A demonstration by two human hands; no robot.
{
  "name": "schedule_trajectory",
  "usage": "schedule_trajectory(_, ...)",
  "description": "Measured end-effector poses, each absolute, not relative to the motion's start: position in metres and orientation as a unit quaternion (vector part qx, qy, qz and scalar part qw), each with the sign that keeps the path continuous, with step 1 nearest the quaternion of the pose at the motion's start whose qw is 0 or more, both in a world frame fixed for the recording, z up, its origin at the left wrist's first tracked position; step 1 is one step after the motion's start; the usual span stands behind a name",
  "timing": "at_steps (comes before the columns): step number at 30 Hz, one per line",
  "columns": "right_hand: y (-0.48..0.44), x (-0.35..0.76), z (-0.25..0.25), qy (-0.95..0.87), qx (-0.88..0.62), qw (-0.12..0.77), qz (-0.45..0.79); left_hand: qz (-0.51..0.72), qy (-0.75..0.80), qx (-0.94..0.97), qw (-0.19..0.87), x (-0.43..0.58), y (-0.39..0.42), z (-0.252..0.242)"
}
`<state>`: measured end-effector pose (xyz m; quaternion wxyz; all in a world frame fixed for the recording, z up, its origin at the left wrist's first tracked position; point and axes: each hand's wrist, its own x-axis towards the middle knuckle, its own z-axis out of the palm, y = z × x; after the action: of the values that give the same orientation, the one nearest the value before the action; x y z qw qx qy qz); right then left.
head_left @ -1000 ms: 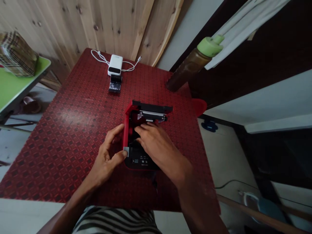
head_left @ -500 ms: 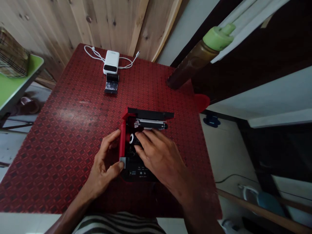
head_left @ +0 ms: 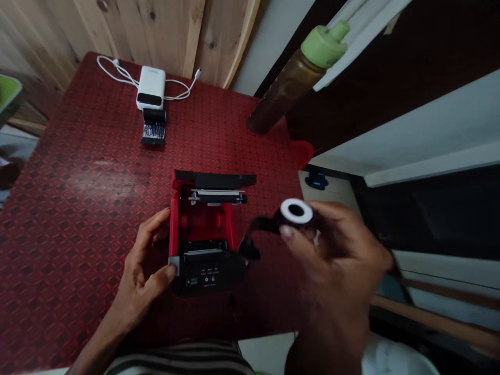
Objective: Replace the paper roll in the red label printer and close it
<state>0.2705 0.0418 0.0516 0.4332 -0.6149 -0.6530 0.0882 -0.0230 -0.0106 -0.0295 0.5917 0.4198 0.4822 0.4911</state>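
Note:
An open red-and-black compact printer (head_left: 207, 271) sits near the front of the red patterned table (head_left: 78, 219), its black lid (head_left: 214, 179) raised at the far side. My left hand (head_left: 142, 265) grips its near left corner, with the thumb on a grey tab. My right hand (head_left: 336, 250) is off to the right of the printer, holding a black roll with a white core (head_left: 296, 212). A black strip (head_left: 248, 245) trails from the roll back to the printer's right corner. The red compartment inside the printer shows bare.
A white power bank (head_left: 150, 86) with a white cable lies at the table's far end, next to a black printed strip holder (head_left: 153, 127). A brown bottle with a green cap (head_left: 300, 78) leans at the far right corner, above a red lid (head_left: 302, 153).
My right hand has lifted the roll out of the printer and moved it to the right, uncovering the compartment. My left hand stays on the printer's corner.

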Motion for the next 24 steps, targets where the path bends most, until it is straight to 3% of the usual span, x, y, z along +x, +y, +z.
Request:
schedule_trajectory(2,0.058,0.286,0.024,-0.563,-0.622,0.527,0.134,0.495,0.475,0.421,0.594,-0.022,-0.011,-0.030)
schedule_trajectory(5,0.085,0.290,-0.015,-0.539,-0.627,0.540,0.158,0.501,0.479,0.416,0.589,-0.020,-0.010,-0.029)
schedule_trajectory(11,0.102,0.266,-0.050,-0.558,-0.637,0.482,0.225,0.503,0.485,0.402,0.591,-0.020,-0.008,-0.030)
schedule_trajectory(16,0.096,0.252,-0.052,-0.603,-0.626,0.405,0.282,0.494,0.491,0.409,0.590,-0.020,-0.007,-0.029)
schedule_trajectory(24,0.091,0.264,-0.051,-0.614,-0.631,0.371,0.295,0.508,0.497,0.418,0.565,-0.017,-0.004,-0.025)
